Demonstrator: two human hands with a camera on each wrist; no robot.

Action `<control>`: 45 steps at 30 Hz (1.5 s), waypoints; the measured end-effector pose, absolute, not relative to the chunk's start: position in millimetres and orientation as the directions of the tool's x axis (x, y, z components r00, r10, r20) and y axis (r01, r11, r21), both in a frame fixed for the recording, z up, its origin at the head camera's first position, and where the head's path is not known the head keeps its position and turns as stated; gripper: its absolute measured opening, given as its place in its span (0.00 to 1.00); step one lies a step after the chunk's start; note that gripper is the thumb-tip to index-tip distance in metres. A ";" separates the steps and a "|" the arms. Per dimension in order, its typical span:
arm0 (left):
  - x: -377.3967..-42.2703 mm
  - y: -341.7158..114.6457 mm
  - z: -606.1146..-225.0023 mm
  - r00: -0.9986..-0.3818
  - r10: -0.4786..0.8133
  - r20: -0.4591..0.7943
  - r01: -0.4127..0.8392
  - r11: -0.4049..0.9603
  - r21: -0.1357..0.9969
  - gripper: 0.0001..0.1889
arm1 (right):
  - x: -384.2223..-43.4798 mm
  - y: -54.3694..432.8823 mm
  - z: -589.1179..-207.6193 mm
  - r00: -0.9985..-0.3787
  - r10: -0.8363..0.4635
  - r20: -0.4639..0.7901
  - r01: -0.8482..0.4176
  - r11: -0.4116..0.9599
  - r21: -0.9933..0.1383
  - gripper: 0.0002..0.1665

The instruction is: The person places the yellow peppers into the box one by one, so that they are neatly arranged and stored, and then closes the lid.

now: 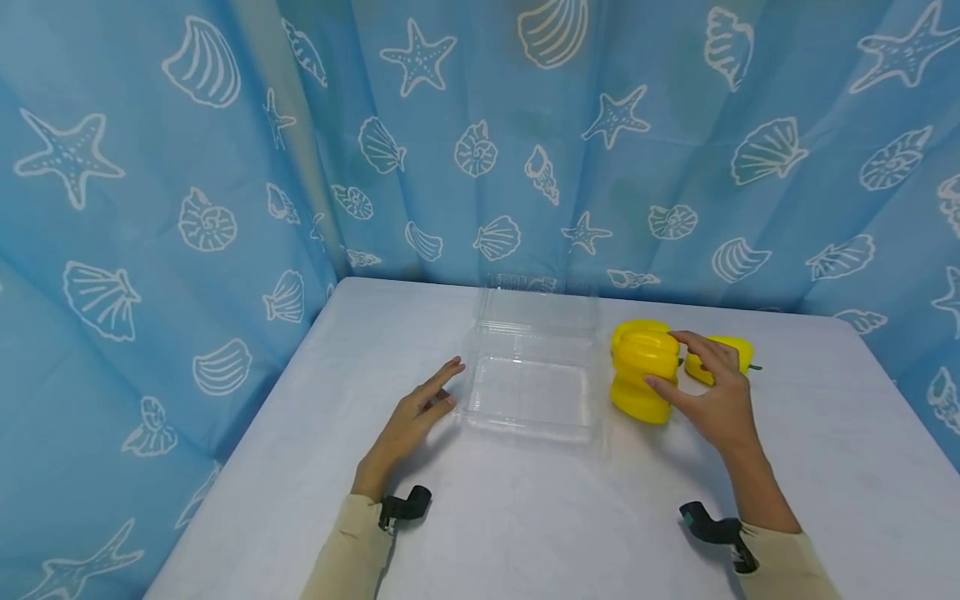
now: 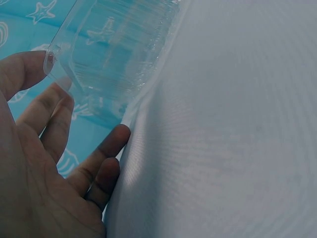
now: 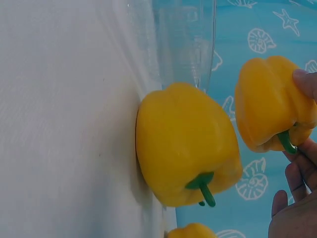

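My right hand [image 1: 716, 400] grips a yellow bell pepper [image 3: 270, 99] between thumb and fingers, its green stem toward the wrist camera. Below it, another yellow bell pepper [image 3: 183, 144] lies on the white cloth; in the head view the held one overlaps it. A further yellow bell pepper [image 1: 738, 350] lies behind the right hand. The left hand [image 1: 411, 425] is at the left side of a clear plastic clamshell box [image 1: 472, 392], fingers relaxed and spread. In the left wrist view its thumb and fingertips are right at the box's rim. The lid [image 1: 536, 308] is folded back.
A white cloth [image 1: 510, 525] covers the table. Blue curtains [image 1: 450, 200] with shell and starfish prints hang behind it and along the left. A black wrist camera [image 1: 408, 504] sits on the left wrist, another black wrist camera [image 1: 708, 525] on the right.
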State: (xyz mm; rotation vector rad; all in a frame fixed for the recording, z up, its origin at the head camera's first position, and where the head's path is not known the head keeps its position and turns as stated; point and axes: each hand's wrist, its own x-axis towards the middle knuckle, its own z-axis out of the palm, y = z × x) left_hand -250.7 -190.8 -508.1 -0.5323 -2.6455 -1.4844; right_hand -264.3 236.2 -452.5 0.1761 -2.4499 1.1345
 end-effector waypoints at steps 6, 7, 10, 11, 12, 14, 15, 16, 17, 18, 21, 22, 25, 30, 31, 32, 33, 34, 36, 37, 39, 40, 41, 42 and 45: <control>-250.1 -191.7 -509.3 -0.943 0.263 0.205 0.312 0.483 0.818 0.27 | -266.8 227.1 -450.6 -0.906 0.046 0.421 -0.292 0.654 -0.698 0.43; -250.0 -191.8 -509.4 -0.942 0.263 0.207 0.315 0.482 0.818 0.27 | -267.5 225.2 -450.3 -0.907 0.042 0.419 -0.294 0.651 -0.700 0.43; -249.7 -192.2 -509.6 -0.938 0.268 0.219 0.328 0.480 0.814 0.27 | -269.2 220.5 -450.7 -0.910 0.030 0.413 -0.298 0.644 -0.704 0.43; -249.7 -192.5 -509.8 -0.936 0.271 0.223 0.332 0.478 0.813 0.27 | -270.0 218.9 -450.9 -0.911 0.028 0.412 -0.299 0.644 -0.705 0.43; -249.7 -192.6 -509.8 -0.935 0.273 0.227 0.336 0.476 0.813 0.27 | -270.7 217.4 -451.1 -0.911 0.026 0.411 -0.301 0.642 -0.705 0.43; -249.9 -192.9 -509.9 -0.933 0.277 0.228 0.340 0.476 0.811 0.27 | -271.7 214.5 -451.6 -0.910 0.021 0.413 -0.304 0.643 -0.703 0.43; -249.9 -193.0 -509.9 -0.934 0.277 0.225 0.337 0.475 0.813 0.27 | -272.4 213.2 -452.1 -0.909 0.019 0.416 -0.307 0.644 -0.701 0.43; -250.0 -193.1 -509.8 -0.934 0.279 0.223 0.335 0.474 0.814 0.27 | -272.8 211.9 -452.4 -0.908 0.018 0.418 -0.308 0.647 -0.697 0.43; -250.1 -193.3 -510.0 -0.935 0.279 0.220 0.334 0.473 0.815 0.27 | -273.5 210.6 -452.9 -0.907 0.017 0.420 -0.311 0.646 -0.697 0.43; -250.1 -193.3 -509.9 -0.935 0.278 0.218 0.332 0.474 0.816 0.27 | -273.9 209.5 -453.1 -0.906 0.015 0.423 -0.315 0.644 -0.697 0.42; -249.7 -193.4 -509.2 -0.935 0.278 0.222 0.334 0.473 0.815 0.27 | -275.9 205.9 -454.1 -0.901 0.009 0.435 -0.330 0.636 -0.698 0.41; -249.5 -193.4 -508.7 -0.934 0.278 0.226 0.338 0.473 0.814 0.27 | -276.6 204.6 -454.4 -0.899 0.006 0.437 -0.335 0.632 -0.699 0.41; -248.5 -193.2 -506.6 -0.931 0.281 0.232 0.345 0.476 0.809 0.27 | -279.3 200.0 -455.2 -0.897 -0.006 0.442 -0.349 0.625 -0.699 0.40; -247.9 -194.1 -504.5 -0.926 0.292 0.239 0.358 0.482 0.800 0.27 | -283.9 191.4 -456.6 -0.893 -0.025 0.449 -0.371 0.608 -0.703 0.39; -248.2 -194.6 -504.6 -0.925 0.294 0.242 0.362 0.483 0.798 0.27 | -285.0 189.6 -456.7 -0.892 -0.029 0.451 -0.376 0.602 -0.705 0.39; -248.4 -195.2 -504.7 -0.923 0.296 0.246 0.368 0.484 0.794 0.27 | -286.0 187.7 -456.9 -0.891 -0.033 0.454 -0.383 0.594 -0.708 0.39; -248.6 -195.8 -504.7 -0.921 0.297 0.250 0.372 0.485 0.792 0.27 | -287.0 185.7 -457.0 -0.890 -0.038 0.455 -0.388 0.589 -0.709 0.39; -248.9 -196.4 -505.0 -0.920 0.298 0.255 0.376 0.485 0.790 0.27 | -288.1 183.7 -457.0 -0.889 -0.042 0.456 -0.392 0.584 -0.711 0.39; -249.3 -197.3 -505.1 -0.919 0.300 0.257 0.378 0.482 0.790 0.27 | -289.9 179.6 -457.4 -0.888 -0.051 0.457 -0.401 0.573 -0.715 0.39; -249.6 -197.6 -505.3 -0.919 0.301 0.256 0.378 0.482 0.791 0.27 | -290.7 177.5 -457.4 -0.890 -0.055 0.453 -0.400 0.573 -0.715 0.39; -250.2 -197.7 -505.8 -0.920 0.302 0.252 0.374 0.474 0.797 0.27 | -291.8 173.4 -457.1 -0.895 -0.059 0.442 -0.392 0.574 -0.719 0.39; -250.7 -197.3 -506.5 -0.920 0.302 0.251 0.373 0.469 0.801 0.27 | -292.1 171.4 -456.9 -0.899 -0.059 0.434 -0.387 0.575 -0.721 0.39; -251.3 -196.7 -507.2 -0.920 0.302 0.249 0.371 0.468 0.802 0.27 | -292.3 169.6 -456.7 -0.902 -0.061 0.428 -0.381 0.579 -0.721 0.39; -251.7 -196.1 -507.8 -0.920 0.302 0.250 0.372 0.464 0.804 0.27 | -292.6 168.1 -456.5 -0.904 -0.062 0.422 -0.377 0.581 -0.721 0.39; -252.8 -194.5 -509.7 -0.918 0.303 0.254 0.375 0.463 0.803 0.27 | -293.7 163.7 -456.9 -0.904 -0.075 0.422 -0.382 0.587 -0.714 0.39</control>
